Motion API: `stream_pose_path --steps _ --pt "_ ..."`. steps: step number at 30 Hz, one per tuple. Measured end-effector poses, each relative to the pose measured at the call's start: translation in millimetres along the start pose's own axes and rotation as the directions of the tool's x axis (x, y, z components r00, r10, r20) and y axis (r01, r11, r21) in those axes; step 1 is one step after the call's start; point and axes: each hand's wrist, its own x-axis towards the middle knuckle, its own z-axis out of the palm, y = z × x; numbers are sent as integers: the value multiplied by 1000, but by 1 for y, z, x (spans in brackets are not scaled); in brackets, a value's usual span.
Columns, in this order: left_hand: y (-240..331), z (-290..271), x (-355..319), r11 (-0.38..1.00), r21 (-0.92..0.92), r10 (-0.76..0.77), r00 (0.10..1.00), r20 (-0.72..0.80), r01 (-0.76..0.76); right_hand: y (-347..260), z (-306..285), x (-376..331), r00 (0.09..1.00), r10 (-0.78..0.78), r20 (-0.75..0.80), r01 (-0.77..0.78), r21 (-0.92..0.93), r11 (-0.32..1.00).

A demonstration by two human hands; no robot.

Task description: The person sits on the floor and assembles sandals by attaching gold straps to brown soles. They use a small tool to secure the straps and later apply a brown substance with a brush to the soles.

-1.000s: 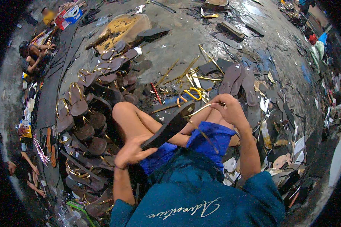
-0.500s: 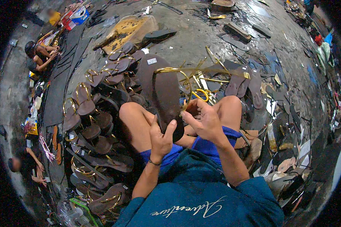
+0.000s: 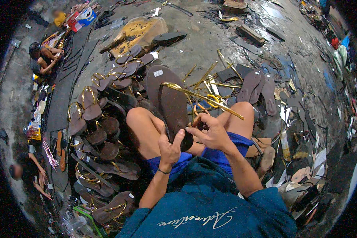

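Observation:
A dark brown sandal sole point(image 3: 171, 101) with a small white label near its toe stands tilted up in front of me. Its heel end is gripped by my left hand point(image 3: 170, 150), thumb on the upper face. At the sole's right edge, my right hand point(image 3: 210, 133) has thumb and forefinger pinched together on a gold strap point(image 3: 210, 100). This strap comes off the sole's upper part, and a long loose end slants down over my right knee. Fingertips partly hide where strap and sole meet.
Finished-looking sandals with gold straps point(image 3: 92, 111) lie heaped on my left. Brown soles point(image 3: 269, 95), gold strips point(image 3: 205, 73) and scraps lie on the right. A yellowish, stained board point(image 3: 141, 33) is ahead. Two people point(image 3: 47, 59) sit at far left.
The strap's loose end has swung from pointing far right to slanting down over my right knee. My right hand has shifted slightly down; my left keeps its grip on the sole.

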Motion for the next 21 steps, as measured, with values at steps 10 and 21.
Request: stream_pose_path --steps 10,21 --pt "-1 -20 1 984 179 -50 982 184 16 16 1 -9 988 120 102 -110 -92 990" --pt "23 -98 10 943 326 -129 975 178 66 53 -63 -10 804 527 -276 -74 833 549"
